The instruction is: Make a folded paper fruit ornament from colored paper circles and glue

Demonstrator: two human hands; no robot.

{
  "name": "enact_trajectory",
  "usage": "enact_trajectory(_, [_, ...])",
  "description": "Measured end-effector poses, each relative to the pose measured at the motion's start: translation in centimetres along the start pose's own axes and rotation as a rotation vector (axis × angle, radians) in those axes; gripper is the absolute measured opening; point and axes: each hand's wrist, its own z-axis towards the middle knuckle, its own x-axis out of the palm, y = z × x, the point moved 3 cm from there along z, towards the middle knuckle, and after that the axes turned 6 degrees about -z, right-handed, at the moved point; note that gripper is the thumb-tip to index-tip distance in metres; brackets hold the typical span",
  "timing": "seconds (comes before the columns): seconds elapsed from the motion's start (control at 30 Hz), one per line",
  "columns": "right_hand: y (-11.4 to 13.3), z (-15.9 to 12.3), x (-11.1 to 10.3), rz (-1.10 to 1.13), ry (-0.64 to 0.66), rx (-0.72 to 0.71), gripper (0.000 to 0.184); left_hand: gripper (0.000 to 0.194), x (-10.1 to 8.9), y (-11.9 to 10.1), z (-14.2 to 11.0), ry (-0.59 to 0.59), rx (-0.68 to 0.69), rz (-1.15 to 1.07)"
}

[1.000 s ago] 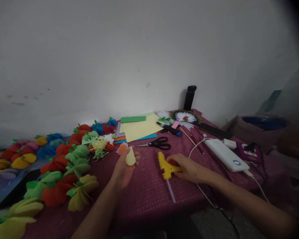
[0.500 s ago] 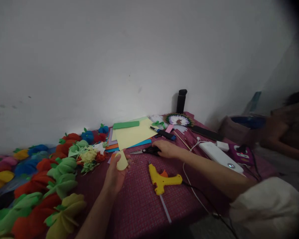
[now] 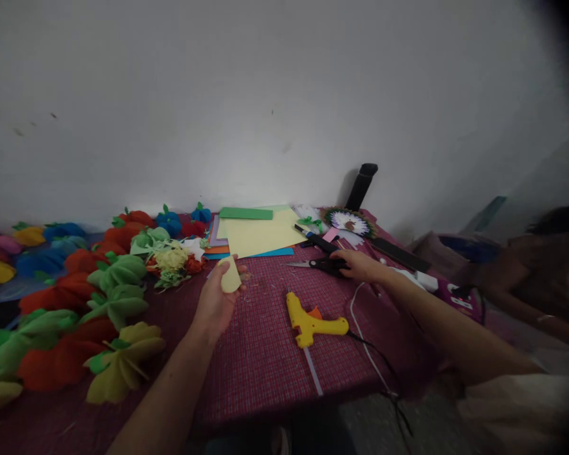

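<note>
My left hand (image 3: 218, 297) pinches a small pale yellow cut paper piece (image 3: 230, 275) with a rounded top, held a little above the tablecloth. Over on the right, my right hand (image 3: 355, 265) has its fingers on the black handles of a pair of scissors (image 3: 323, 265). The blades point left and the scissors lie low at the table surface. Between my arms rests a yellow glue gun (image 3: 313, 323), its nozzle pointing away from me and a glue stick (image 3: 313, 373) sticking out of its back.
Colourful pumpkin-shaped paper crafts (image 3: 118, 272) crowd the left side. Paper sheets (image 3: 260, 234), a green strip (image 3: 246, 213) and a utility knife (image 3: 315, 238) lie at the back. A black bottle (image 3: 361, 186) stands by the wall. Cables (image 3: 360, 316) trail off the front right; another person sits at right.
My right hand has shifted right with the scissors, away from the paper piece. My left hand keeps hold of the paper. The camera view has tilted and turned slightly.
</note>
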Motion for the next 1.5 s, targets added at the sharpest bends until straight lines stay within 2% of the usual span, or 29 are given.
enact_trajectory(0.1, [0.8,-2.2,-0.4,0.004,-0.02,0.022,0.032,0.025,0.0,-0.3,0.1,-0.034,0.021,-0.007])
enact_trajectory(0.17, [3.2,-4.2,0.0,0.073,-0.011,-0.025,0.032,0.023,0.1,-0.4,0.0,-0.058,0.016,-0.023])
enact_trajectory(0.27, [7.5,-6.7,1.6,0.18,0.11,-0.171,0.039,0.023,0.3,-0.3,-0.1,-0.051,-0.031,-0.054])
enact_trajectory(0.33, [9.0,-7.5,2.6,0.173,0.148,-0.174,0.048,0.025,0.1,-0.1,0.0,-0.043,-0.071,-0.067])
enact_trajectory(0.4, [9.5,-7.6,3.3,0.178,0.169,-0.144,0.051,0.027,-0.2,0.1,0.3,-0.034,-0.099,-0.067])
enact_trajectory(0.5, [9.3,-7.2,3.6,0.226,0.167,-0.14,0.051,0.028,-0.4,0.2,0.6,-0.01,-0.095,-0.042])
enact_trajectory(0.63, [8.7,-6.6,2.6,0.298,0.097,-0.162,0.044,0.029,0.2,-0.2,0.2,-0.035,-0.102,-0.01])
enact_trajectory(0.83, [5.3,-3.8,2.4,0.232,-0.001,-0.079,0.039,0.039,1.3,-0.5,-0.7,0.012,-0.171,-0.039])
enact_trajectory(0.93, [4.0,-2.2,3.4,0.181,-0.005,-0.071,0.037,0.038,1.3,-0.4,-0.8,0.031,-0.183,-0.05])
enact_trajectory(1.07, [3.4,-1.0,4.4,0.154,-0.005,-0.06,0.034,0.035,1.3,-0.2,-0.8,0.053,-0.187,-0.078])
enact_trajectory(1.13, [3.3,-0.8,4.2,0.15,-0.003,-0.058,0.034,0.034,1.4,-0.2,-0.9,0.07,-0.183,-0.081])
enact_trajectory(1.23, [3.6,-1.3,2.8,0.118,0.025,-0.055,0.042,0.031,1.7,-0.1,-1.1,0.086,-0.175,-0.062])
enact_trajectory(1.3, [4.5,-2.4,1.5,0.061,0.015,-0.025,0.048,0.029,2.0,-0.1,-1.4,0.08,-0.175,-0.05])
enact_trajectory(1.37, [6.6,-4.2,0.4,0.05,-0.122,0.028,0.044,0.027,2.3,-0.1,-1.9,0.069,-0.173,-0.039])
enact_trajectory(1.43, [10.1,-6.2,0.4,0.188,-0.254,0.018,0.04,0.027,2.5,0.0,-2.7,0.056,-0.166,-0.018])
enact_trajectory(1.5, [14.1,-7.6,1.6,0.378,-0.346,0.047,0.037,0.028,2.5,0.2,-4.1,0.043,-0.161,0.012])
